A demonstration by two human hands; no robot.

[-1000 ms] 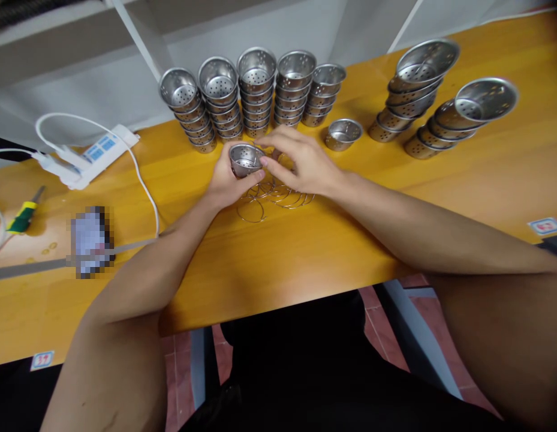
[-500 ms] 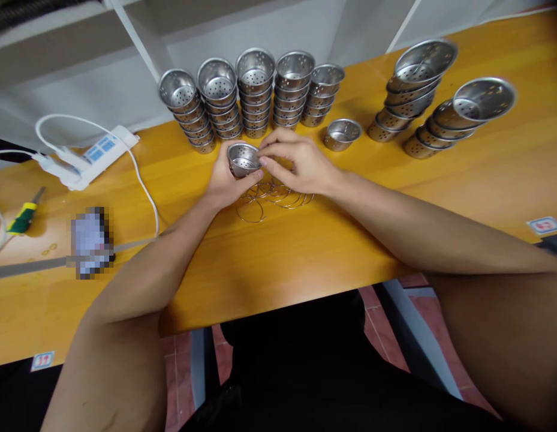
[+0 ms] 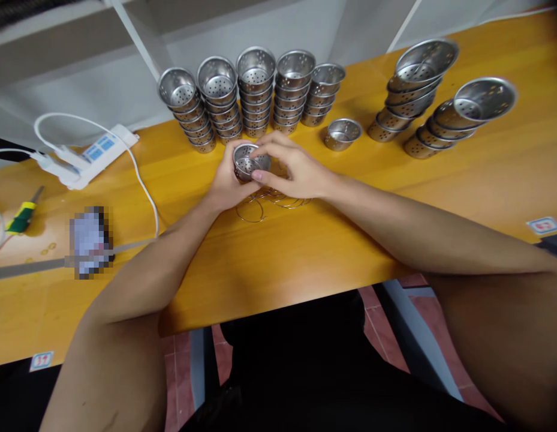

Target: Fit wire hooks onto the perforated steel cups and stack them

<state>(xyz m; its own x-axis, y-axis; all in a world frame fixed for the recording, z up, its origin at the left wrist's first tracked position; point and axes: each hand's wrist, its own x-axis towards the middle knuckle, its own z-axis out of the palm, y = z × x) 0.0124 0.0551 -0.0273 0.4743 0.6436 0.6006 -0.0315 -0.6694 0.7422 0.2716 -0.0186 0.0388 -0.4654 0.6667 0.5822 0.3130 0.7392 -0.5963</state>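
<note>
Between my hands is a small perforated metal cup (image 3: 243, 161), tilted so that its holed inside shows. My left hand (image 3: 226, 183) wraps around its left side, with the thumb along the near side. My right hand (image 3: 294, 165) grips the right side of this cup, thumb at the near rim and fingertips over the opening. A thin curved line crosses the cup's mouth; I cannot tell whether it is a wire. Under my hands, several thin wire rings (image 3: 251, 211) lie on the table, partly covered. A single perforated cup (image 3: 342, 135) stands upright to the right.
Stacked perforated cups (image 3: 255, 90) stand in a row at the back. Two leaning stacks, a taller one (image 3: 408, 90) and another (image 3: 458, 126), are on the right. Leftward are a white power strip (image 3: 98, 156) with cables, a green-yellow screwdriver (image 3: 23, 217) and a blurred-out object (image 3: 90, 243).
The cup has shifted slightly right and tipped, showing more of its inside. My right fingers have moved from its right rim to over its opening, with the thumb at the near rim.
</note>
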